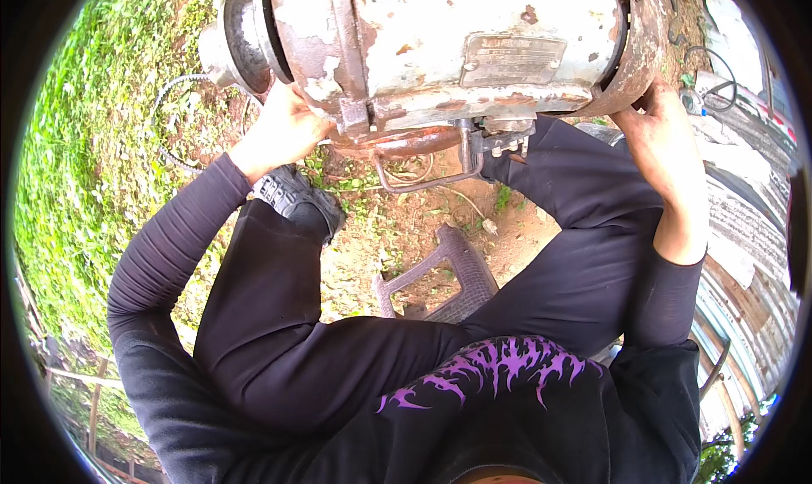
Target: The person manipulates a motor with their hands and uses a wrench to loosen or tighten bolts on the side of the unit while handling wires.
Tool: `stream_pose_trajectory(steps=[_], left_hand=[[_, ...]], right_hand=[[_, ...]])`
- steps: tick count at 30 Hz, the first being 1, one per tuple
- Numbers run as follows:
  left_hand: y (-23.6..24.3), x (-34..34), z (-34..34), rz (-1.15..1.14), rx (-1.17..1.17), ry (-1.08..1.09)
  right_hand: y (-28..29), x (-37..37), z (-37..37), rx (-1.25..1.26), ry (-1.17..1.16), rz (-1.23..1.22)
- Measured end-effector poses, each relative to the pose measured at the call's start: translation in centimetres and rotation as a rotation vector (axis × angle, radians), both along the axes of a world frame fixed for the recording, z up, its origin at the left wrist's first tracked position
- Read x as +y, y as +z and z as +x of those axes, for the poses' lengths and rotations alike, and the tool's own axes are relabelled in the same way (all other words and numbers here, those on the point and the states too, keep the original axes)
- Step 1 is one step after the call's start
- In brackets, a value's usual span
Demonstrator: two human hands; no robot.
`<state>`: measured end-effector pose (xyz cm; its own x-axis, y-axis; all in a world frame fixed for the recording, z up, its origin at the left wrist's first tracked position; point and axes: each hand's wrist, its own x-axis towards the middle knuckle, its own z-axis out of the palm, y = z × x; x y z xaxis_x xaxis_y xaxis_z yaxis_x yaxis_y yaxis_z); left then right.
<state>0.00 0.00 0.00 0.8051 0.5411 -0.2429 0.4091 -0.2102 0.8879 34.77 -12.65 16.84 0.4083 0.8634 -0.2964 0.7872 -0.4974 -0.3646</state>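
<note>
A large cylindrical machine (423,36) with chipped pale paint, rust and a metal plate fills the top of the head view. My left hand (283,125) grips its lower left end, just below the round flanged fitting (245,36), with fingertips partly hidden. My right hand (655,137) is closed on the lower edge of the rusty ring (634,49) at the right end, its fingers partly behind the rim. Underneath the body hang a bent metal handle (423,180) and a small fitting (503,142).
My bent legs and a shoe (296,205) are below the machine. A dark plastic piece (457,281) lies on the dirt between my legs. Grass (68,146) and a cable (161,112) are at left. Corrugated metal sheets (744,230) and dark hoses (719,70) are at right.
</note>
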Motion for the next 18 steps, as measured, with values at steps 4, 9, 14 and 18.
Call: stream_pose_trajectory(steps=[4,9,14,18], left_hand=[[-0.6,-0.5,0.1,-0.017,0.011,0.012],[0.3,-2.3,1.4,-0.144,-0.308,0.244],[-0.2,-2.2,0.9,-0.174,-0.233,0.25],[-1.2,-1.9,-0.3,-0.15,-0.142,0.234]], right_hand=[[0.9,0.5,-0.4,-0.023,-0.034,-0.1],[1.2,0.6,-0.4,0.006,-0.031,-0.139],[-0.1,0.0,0.4,0.036,0.035,0.044],[-0.1,-0.1,0.1,0.024,0.017,0.047]])
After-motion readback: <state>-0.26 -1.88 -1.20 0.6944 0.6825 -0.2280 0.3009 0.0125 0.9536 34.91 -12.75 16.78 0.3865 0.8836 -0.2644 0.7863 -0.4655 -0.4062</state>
